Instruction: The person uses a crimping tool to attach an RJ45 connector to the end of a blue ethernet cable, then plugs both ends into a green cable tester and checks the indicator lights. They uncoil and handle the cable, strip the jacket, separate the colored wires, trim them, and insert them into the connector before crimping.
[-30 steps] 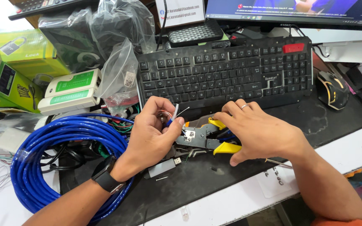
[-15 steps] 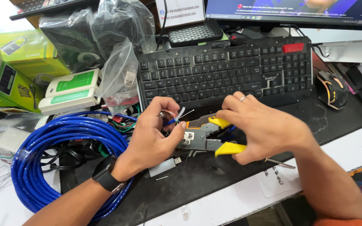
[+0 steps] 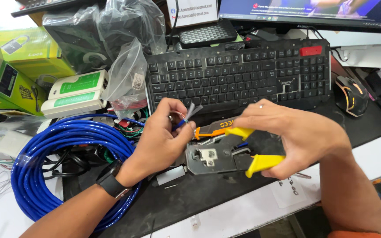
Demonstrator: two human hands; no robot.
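Head view, yellow-handled crimping tool, metal head, right hand

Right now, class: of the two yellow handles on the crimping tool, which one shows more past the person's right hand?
The lower handle: its tip juts out under the right hand; the upper handle is mostly covered.

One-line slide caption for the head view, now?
Left hand pinches fanned cable wires while right hand grips a yellow-handled crimping tool before a black keyboard.

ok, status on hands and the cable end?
Left hand pinching fanned wire ends. Right hand gripping yellow-handled crimping tool. Blue cable coil beside left wrist, nothing blocking.
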